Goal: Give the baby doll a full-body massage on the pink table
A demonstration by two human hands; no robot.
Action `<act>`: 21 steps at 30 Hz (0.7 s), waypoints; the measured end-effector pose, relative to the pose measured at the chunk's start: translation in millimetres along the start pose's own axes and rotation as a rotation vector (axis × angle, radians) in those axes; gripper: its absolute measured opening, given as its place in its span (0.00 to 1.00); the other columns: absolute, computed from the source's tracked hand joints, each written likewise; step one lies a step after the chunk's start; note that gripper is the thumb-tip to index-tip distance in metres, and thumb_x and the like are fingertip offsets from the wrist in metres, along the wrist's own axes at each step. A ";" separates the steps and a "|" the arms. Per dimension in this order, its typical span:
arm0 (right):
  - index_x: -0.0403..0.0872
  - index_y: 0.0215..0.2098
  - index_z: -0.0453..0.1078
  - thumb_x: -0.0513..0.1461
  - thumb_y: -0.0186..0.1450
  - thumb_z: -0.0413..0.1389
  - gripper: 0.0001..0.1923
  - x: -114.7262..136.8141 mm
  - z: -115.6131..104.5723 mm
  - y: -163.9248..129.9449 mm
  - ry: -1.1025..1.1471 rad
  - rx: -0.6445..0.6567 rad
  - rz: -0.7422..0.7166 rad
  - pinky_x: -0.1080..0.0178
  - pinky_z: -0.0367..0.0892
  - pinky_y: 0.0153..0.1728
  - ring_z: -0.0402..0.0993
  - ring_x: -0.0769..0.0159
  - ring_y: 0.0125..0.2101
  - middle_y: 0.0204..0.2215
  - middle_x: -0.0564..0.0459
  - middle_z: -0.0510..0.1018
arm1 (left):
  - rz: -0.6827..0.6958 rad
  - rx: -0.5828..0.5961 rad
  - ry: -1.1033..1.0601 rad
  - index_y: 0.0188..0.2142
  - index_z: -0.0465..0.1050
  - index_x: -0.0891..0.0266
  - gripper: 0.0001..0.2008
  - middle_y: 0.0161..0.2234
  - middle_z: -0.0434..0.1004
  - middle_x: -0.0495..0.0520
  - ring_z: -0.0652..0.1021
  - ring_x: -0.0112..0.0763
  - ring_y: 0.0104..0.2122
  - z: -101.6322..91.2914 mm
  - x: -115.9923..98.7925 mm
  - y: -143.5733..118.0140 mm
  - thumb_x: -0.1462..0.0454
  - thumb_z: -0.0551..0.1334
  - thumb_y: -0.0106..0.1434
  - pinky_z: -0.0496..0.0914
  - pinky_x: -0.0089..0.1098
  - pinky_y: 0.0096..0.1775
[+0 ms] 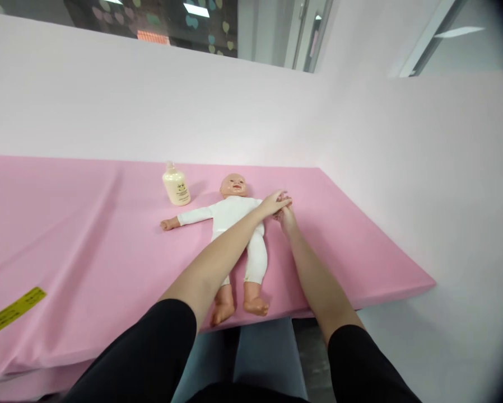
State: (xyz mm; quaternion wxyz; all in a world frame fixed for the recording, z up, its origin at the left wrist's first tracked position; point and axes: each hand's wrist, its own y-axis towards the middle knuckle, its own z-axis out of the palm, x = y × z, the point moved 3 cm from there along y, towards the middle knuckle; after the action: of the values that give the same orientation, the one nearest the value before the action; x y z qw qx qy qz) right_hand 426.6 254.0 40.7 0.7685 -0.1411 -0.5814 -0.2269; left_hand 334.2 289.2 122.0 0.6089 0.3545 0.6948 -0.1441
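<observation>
A baby doll (234, 210) in a white body suit lies on its back on the pink padded table, head toward the wall and bare feet toward me. My left hand (275, 202) reaches across the doll to its arm on the right side, fingers bent over the end of that arm. Close against it, my right hand (287, 217) is closed around the same arm from the right. The doll's hand there is mostly hidden between my hands. Its other arm stretches out to the left, untouched. Left of the doll's head stands a cream-coloured pump bottle (177, 186).
Pink padding (87, 240) covers the table, with creases on the left. A yellow label strip (12, 313) is stuck near the front left. White walls (150, 106) bound the back and right, with windows (201, 28) above. My legs touch or nearly touch the front edge.
</observation>
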 end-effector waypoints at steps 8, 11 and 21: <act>0.48 0.35 0.71 0.67 0.68 0.47 0.33 -20.2 -2.6 14.3 -0.081 -0.051 0.017 0.67 0.51 0.13 0.58 0.71 0.11 0.12 0.62 0.63 | -0.119 0.165 -0.151 0.43 0.69 0.62 0.22 0.18 0.71 0.46 0.73 0.31 0.15 9.2 69.8 13.7 0.44 0.57 0.72 0.67 0.30 0.23; 0.48 0.38 0.70 0.65 0.72 0.41 0.33 -18.3 1.8 14.1 -0.011 -0.027 0.040 0.67 0.52 0.14 0.57 0.72 0.12 0.16 0.60 0.68 | -0.085 0.151 -0.053 0.40 0.68 0.61 0.22 0.20 0.72 0.44 0.73 0.27 0.17 6.1 69.9 15.9 0.45 0.66 0.66 0.67 0.28 0.24; 0.49 0.47 0.72 0.65 0.68 0.49 0.31 -7.3 2.2 0.9 0.050 -0.070 -0.005 0.67 0.56 0.18 0.59 0.72 0.14 0.20 0.60 0.71 | -0.046 0.090 -0.020 0.35 0.70 0.62 0.12 0.20 0.73 0.46 0.73 0.28 0.20 4.4 61.5 16.0 0.59 0.59 0.74 0.67 0.28 0.29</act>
State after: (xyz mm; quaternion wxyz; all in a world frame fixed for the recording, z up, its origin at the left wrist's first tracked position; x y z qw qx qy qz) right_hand 423.7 257.2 34.4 0.7767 -0.1608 -0.5542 -0.2524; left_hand 347.7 317.2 66.4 0.5957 0.3640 0.6895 -0.1928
